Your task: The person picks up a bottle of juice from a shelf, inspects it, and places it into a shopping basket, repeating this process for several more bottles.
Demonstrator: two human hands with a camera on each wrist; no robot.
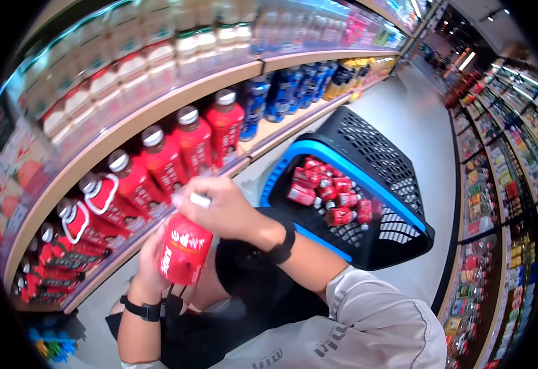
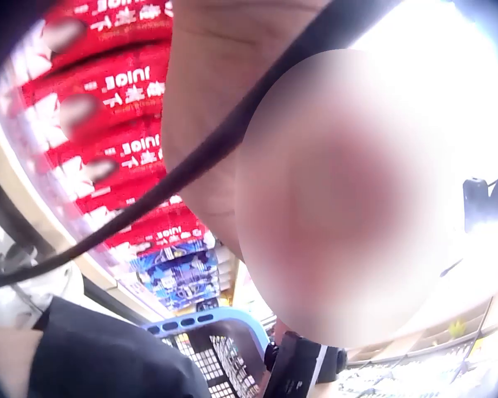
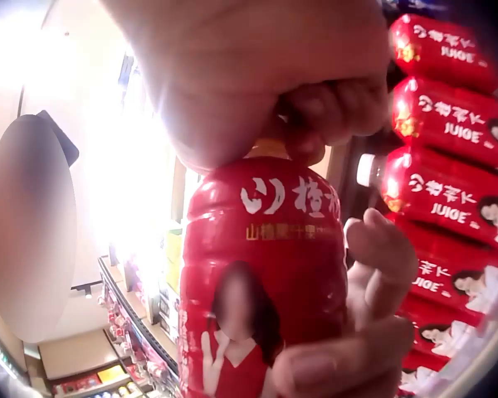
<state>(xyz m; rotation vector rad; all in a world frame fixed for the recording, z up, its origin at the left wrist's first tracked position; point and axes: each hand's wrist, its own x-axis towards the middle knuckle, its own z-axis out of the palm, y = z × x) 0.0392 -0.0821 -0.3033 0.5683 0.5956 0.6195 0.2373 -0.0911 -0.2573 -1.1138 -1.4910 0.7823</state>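
Observation:
A red juice bottle (image 1: 186, 249) with white lettering stands slightly tilted in front of the person's lap. My left hand (image 1: 151, 261) grips its body, the fingers wrapped around the side in the right wrist view. Over the bottle's top, my right hand (image 1: 226, 206) has its fingers curled at the neck, and a white cap (image 1: 200, 200) shows among them. From the right wrist, the right hand (image 3: 266, 75) covers most of the bottle's neck, while the label of the bottle (image 3: 261, 274) faces the camera. The left wrist view shows part of the left hand (image 2: 203, 108) close up.
Similar red bottles (image 1: 192, 141) line the shelf (image 1: 244, 157) ahead, with blue cans (image 1: 284, 92) beyond them. A black shopping basket (image 1: 373, 147) with a blue rim stands on the floor to the right, several small red bottles (image 1: 341, 215) inside. Another stocked shelf (image 1: 475, 230) runs along the far right.

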